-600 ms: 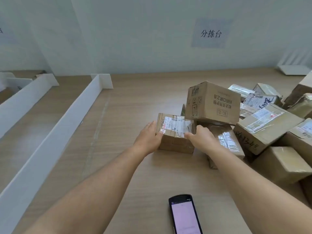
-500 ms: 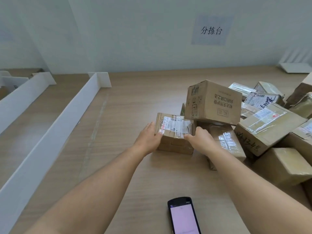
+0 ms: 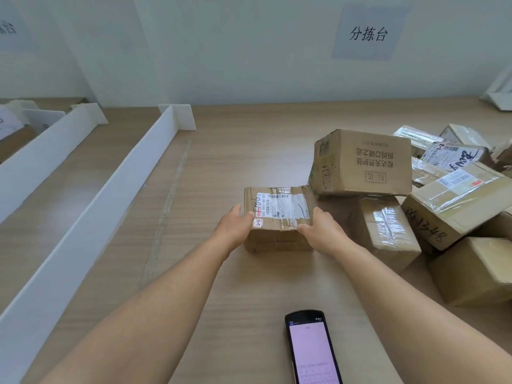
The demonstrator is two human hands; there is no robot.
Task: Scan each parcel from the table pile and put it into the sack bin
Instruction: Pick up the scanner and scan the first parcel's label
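Note:
A small brown cardboard parcel (image 3: pixel 279 217) with a white shipping label on top sits on the wooden table (image 3: pixel 249 151). My left hand (image 3: pixel 234 225) grips its left side and my right hand (image 3: pixel 321 231) grips its right side, thumbs over the top edge. A handheld scanner (image 3: pixel 311 347) with a lit pale screen lies on the table near me, between my forearms. The parcel pile (image 3: pixel 432 206) lies to the right, topped by a larger printed box (image 3: pixel 363 164).
White divider walls (image 3: pixel 91 217) run along the table on the left and form lanes. A wall with a paper sign (image 3: pixel 367 33) stands behind the table. No sack bin is in view.
Both hands have drawn the small parcel a little toward me and away from the pile; it now lies flatter, label up.

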